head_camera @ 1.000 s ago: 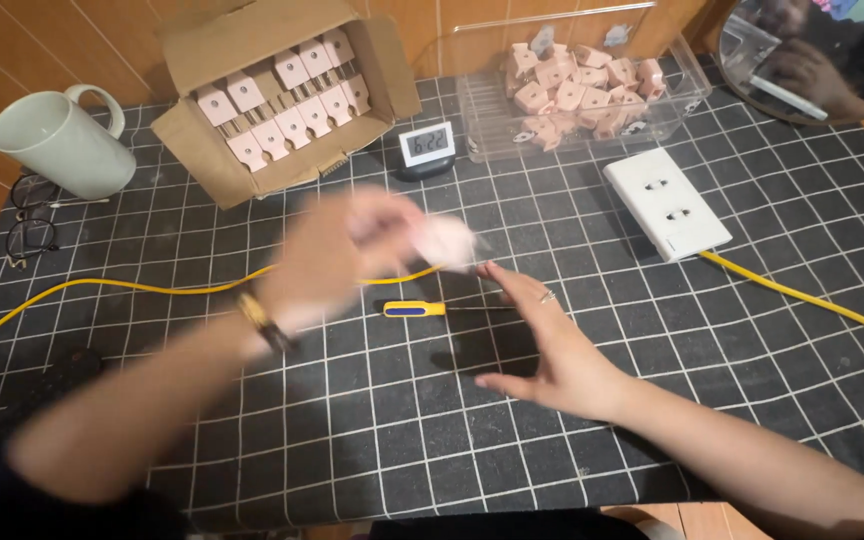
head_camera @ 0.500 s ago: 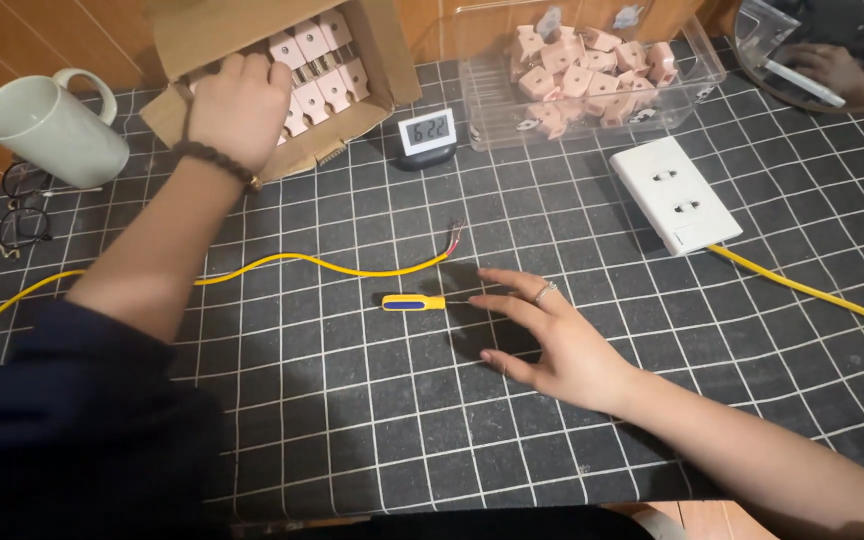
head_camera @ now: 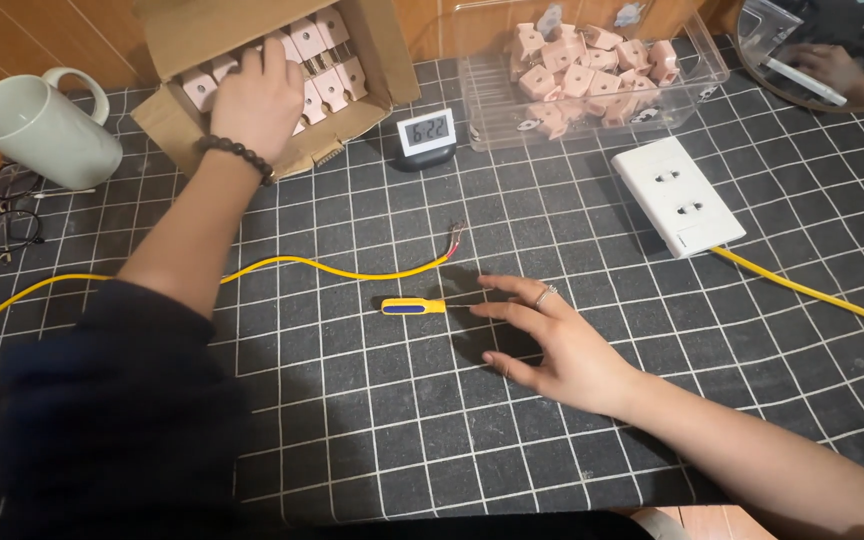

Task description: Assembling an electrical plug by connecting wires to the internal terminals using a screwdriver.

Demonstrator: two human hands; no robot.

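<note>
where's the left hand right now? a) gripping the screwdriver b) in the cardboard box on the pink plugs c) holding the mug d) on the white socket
b: the left hand is reaching into the cardboard box, resting on the pink plugs, well away from the mug.
</note>
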